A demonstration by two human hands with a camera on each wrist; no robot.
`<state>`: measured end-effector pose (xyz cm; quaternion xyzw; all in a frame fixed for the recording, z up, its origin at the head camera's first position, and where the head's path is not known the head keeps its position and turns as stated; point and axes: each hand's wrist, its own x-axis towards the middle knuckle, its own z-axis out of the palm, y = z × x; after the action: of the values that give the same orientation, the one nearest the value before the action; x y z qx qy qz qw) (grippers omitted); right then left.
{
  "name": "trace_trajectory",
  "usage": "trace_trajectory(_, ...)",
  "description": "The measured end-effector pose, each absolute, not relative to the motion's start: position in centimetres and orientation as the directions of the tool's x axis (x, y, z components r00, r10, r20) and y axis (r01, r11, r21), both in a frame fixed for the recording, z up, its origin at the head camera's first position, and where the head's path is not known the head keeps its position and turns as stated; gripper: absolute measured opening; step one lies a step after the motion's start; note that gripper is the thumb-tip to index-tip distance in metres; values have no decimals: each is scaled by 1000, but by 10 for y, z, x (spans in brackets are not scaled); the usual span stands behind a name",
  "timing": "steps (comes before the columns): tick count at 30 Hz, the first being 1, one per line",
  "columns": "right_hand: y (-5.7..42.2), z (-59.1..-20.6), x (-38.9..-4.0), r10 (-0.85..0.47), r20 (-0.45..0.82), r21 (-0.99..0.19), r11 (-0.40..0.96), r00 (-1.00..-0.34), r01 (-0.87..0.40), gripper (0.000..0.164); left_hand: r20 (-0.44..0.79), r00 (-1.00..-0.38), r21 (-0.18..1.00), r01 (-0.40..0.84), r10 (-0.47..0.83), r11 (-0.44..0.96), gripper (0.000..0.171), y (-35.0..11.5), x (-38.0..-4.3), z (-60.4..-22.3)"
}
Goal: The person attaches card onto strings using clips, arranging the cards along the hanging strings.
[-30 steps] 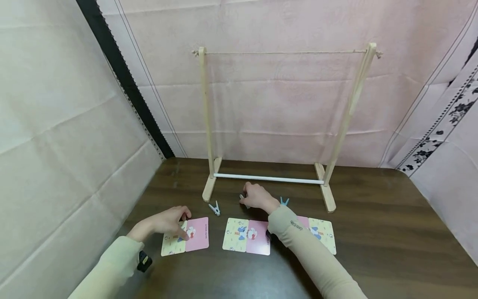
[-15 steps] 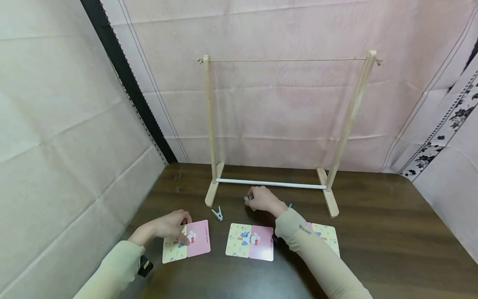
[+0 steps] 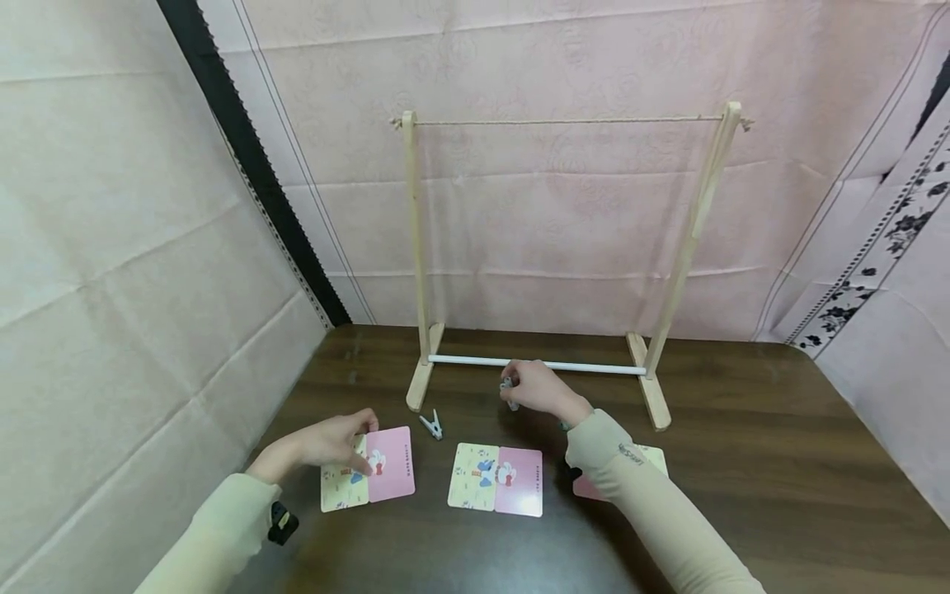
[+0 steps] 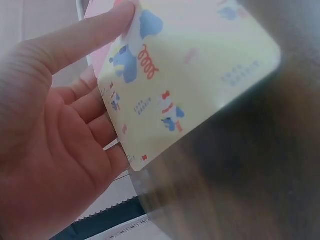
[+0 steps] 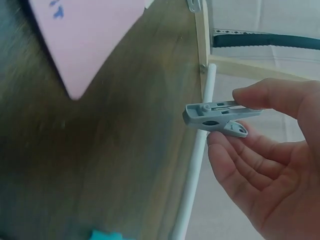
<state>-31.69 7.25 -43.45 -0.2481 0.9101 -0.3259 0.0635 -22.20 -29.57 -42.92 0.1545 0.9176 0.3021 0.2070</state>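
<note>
With thumb on top and fingers beneath, my left hand (image 3: 330, 441) grips a yellow-and-pink card (image 3: 391, 466) printed with small cartoon animals. The left wrist view shows this card (image 4: 200, 65) tilted, its near edge raised over the table. My right hand (image 3: 545, 388) pinches a grey clothespin (image 5: 215, 117) by its handle ends between thumb and fingers, above the table in front of the rack's white rod (image 3: 475, 360). Another pale clothespin (image 3: 432, 425) lies on the table between the hands. A matching card (image 3: 496, 480) lies flat in the middle.
A wooden rack stands at the back, with a left post (image 3: 416, 231), a right post (image 3: 690, 239) and a string (image 3: 564, 122) tied across the top. A third card (image 3: 655, 455) is partly covered by the right sleeve. A teal item (image 5: 106, 235) shows at the right wrist view's bottom.
My right hand has lifted the grey clothespin off the table and shifted a little right and back. My left hand stays at the left card. The head view has tilted slightly.
</note>
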Motion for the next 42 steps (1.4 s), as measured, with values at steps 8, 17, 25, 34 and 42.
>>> trace_trajectory(8, 96, -426, -318, -475, 79, -609, 673, -876, -420, 31, -231, -829, 632, 269, 509, 727, 40, -301, -230, -418)
trace_trajectory(17, 129, -414, -312, -455, 122, -608, 668, -882, -429, 32, -217, -824, 682, 255, 523, 686, 36, -297, -237, -402)
trace_trajectory(25, 159, -404, -308, -393, 150, -580, 708, -907, -402, 27, -180, -810, 726, 274, 559, 631, 31, -282, -254, -382)
trace_trajectory(34, 190, -392, -300, -381, 203, -587, 690, -902, -424, 24, -105, -818, 740, 317, 566, 594, 27, -254, -276, -359)
trace_trajectory(42, 216, -381, -293, -332, 243, -573, 709, -912, -411, 26, -19, -830, 779, 337, 557, 528, 30, -222, -291, -343)
